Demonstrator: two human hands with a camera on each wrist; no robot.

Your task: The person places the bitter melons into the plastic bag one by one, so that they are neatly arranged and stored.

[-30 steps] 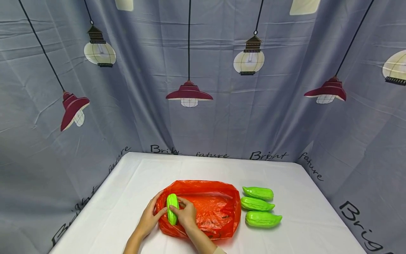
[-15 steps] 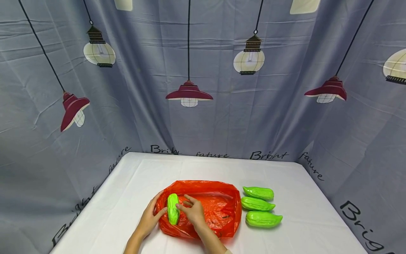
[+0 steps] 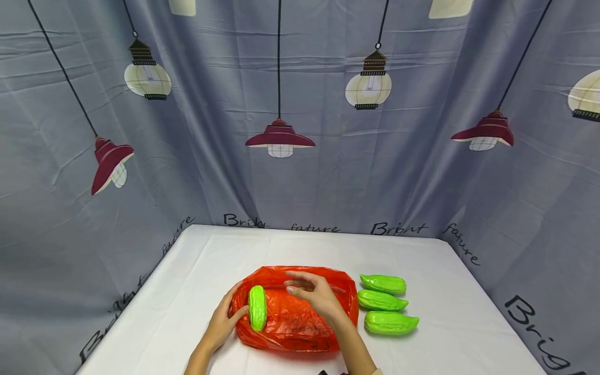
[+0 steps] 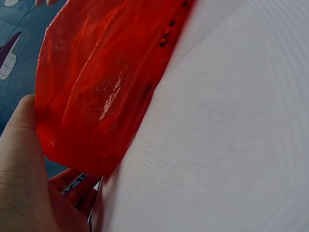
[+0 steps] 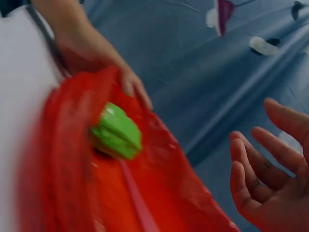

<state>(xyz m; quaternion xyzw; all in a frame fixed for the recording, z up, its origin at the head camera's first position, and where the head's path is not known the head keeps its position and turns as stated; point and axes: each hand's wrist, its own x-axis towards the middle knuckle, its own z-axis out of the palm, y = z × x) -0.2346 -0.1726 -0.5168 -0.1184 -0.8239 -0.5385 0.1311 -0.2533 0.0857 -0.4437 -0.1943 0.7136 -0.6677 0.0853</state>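
An open red plastic bag sits near the front of the table, its rim spread wide. Inside, at its left end, lies a green bitter melon, also visible in the right wrist view past the bag's folds. My left hand grips the bag's left rim, thumb on the inner side and fingers outside; the left wrist view shows the red film between them. Over the bag, right of its middle, my right hand hovers with relaxed, spread fingers and holds nothing.
Three more bitter melons lie in a column just right of the bag: a back one, a middle one and a front one. A white cloth covers the table, and a grey-blue curtain printed with lamps surrounds it.
My right hand has let go of the bitter melon and moved right and up over the bag. The bitter melon stays at the bag's left end; my left hand has kept its place.
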